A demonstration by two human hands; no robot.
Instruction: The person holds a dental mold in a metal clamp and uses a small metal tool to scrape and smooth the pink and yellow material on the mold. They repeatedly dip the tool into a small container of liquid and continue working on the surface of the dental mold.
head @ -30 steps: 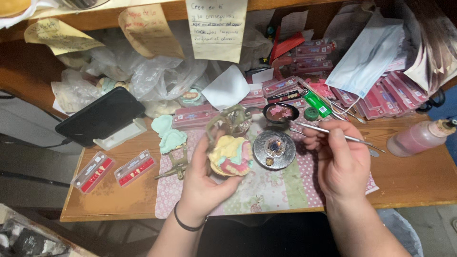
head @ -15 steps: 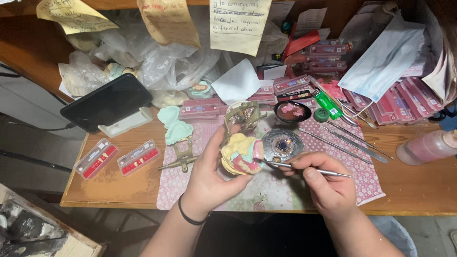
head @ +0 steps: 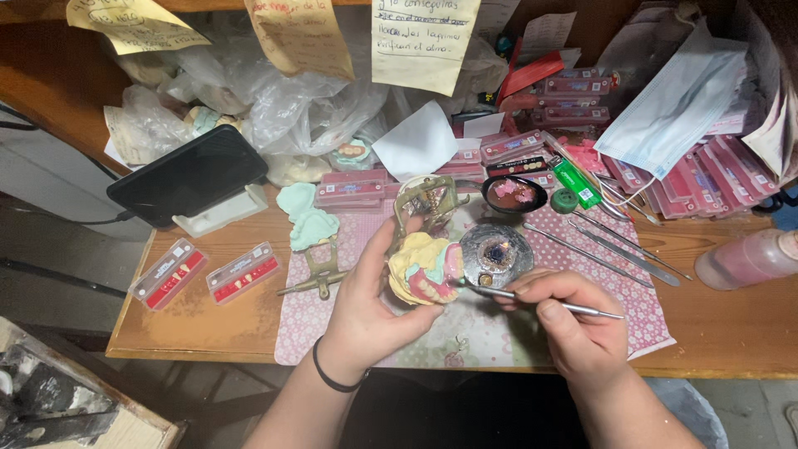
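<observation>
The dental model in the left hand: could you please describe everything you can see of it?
The dental model is a pale yellow cast, plaster by the look, with pink wax and a greenish patch on top. The left hand holds it tilted above the patterned mat, thumb along its left side. The tip of the metal tool in the right hand meets its right edge.

A dental model (head: 424, 270) sits over a mat (head: 499, 333) on the worktop (head: 731, 324), a round dish (head: 496, 252) just right, two tooth cases (head: 205, 274) far left, a phone (head: 188, 175) behind them.

Yellow paper notes (head: 424, 37) hang along the shelf edge. Dark phone screen (head: 188, 173) left; red-pink flat boxes (head: 582, 100) stacked back right.
</observation>
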